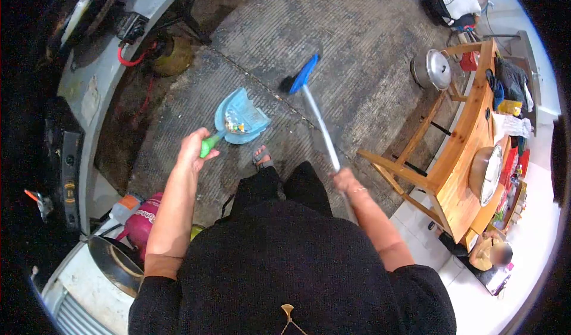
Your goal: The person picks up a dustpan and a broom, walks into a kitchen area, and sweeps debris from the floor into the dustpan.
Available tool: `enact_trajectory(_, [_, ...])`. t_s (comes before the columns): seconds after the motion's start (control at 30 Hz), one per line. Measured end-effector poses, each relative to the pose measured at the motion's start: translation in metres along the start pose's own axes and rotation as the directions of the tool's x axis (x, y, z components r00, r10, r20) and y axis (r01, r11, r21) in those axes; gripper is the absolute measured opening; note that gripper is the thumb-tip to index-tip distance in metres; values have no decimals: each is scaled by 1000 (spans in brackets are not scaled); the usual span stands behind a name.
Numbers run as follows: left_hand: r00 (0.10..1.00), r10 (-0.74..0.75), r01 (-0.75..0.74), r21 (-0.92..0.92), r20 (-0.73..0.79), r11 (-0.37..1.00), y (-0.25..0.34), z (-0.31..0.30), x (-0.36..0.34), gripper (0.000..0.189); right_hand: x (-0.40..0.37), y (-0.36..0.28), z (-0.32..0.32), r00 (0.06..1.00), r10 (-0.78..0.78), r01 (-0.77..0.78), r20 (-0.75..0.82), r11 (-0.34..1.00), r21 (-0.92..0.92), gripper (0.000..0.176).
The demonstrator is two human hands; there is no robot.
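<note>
My left hand point(195, 149) is closed around the green handle of a light-blue dustpan point(239, 104). Small pale and coloured bits of litter point(234, 125) lie in the pan near its handle end. The pan is low over the concrete floor; whether it touches cannot be made out. My right hand point(345, 182) grips the silvery pole of a broom point(322, 126), which slants away from me. Its blue head point(306, 73) is ahead of the dustpan and to its right, with dark bristles partly showing beside a shadow.
Right of me stands a wooden table point(458, 183) bearing a large metal basin point(486, 174) and bags. A lidded pot point(431, 69) is beyond it. One person point(455, 3) is at the far right, another point(491, 252) at the lower right. A wok point(113, 263) sits at lower left; a gas cylinder point(172, 57) stands left.
</note>
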State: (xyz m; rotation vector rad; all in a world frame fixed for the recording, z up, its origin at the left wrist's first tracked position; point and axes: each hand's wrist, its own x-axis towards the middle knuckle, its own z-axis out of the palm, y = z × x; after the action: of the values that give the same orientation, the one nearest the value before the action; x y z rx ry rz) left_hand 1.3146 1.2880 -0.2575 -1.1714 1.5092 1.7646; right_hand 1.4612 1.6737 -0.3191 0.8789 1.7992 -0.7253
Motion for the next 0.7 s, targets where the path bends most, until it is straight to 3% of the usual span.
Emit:
enact_trajectory(0.07, [1000,-16,15,34,19,999,-5,1,3,17,-11,-1,18,998,-52,55,23,982,-179,46])
enact_trajectory(0.1, [999,-31,31,22,5,999,-7,2,4,16,-21,0,16,998,-52,56,24,982,-181,46])
enact_trajectory(0.17, [999,-34,34,29,2,999,-9,2,3,17,-46,-3,2,968,-246,249,44,945,-214,43])
enact_trajectory(0.2, [1000,-31,31,39,1,999,-10,2,3,17,-52,-6,-5,968,-246,250,47,943,-221,43])
enact_trajectory(0.33, [999,-17,18,23,-33,1000,-8,4,7,18,-70,-45,-42,929,-351,311,-119,912,-266,53])
enact_trajectory(0.4, [997,6,-7,-16,-71,1000,-3,9,0,18,-27,-58,-58,840,-517,452,-164,834,-315,52])
enact_trajectory(0.5, [990,28,-35,-53,-136,998,-8,15,-6,18,10,-120,-77,727,-645,509,-236,737,-444,41])
enact_trajectory(0.63, [982,31,-48,-87,-187,995,-28,13,-7,18,69,-195,-83,740,-659,483,-135,660,-575,35])
enact_trajectory(0.7, [972,35,-67,-128,-233,990,-36,17,-13,17,80,-201,-87,760,-644,458,-86,625,-633,34])
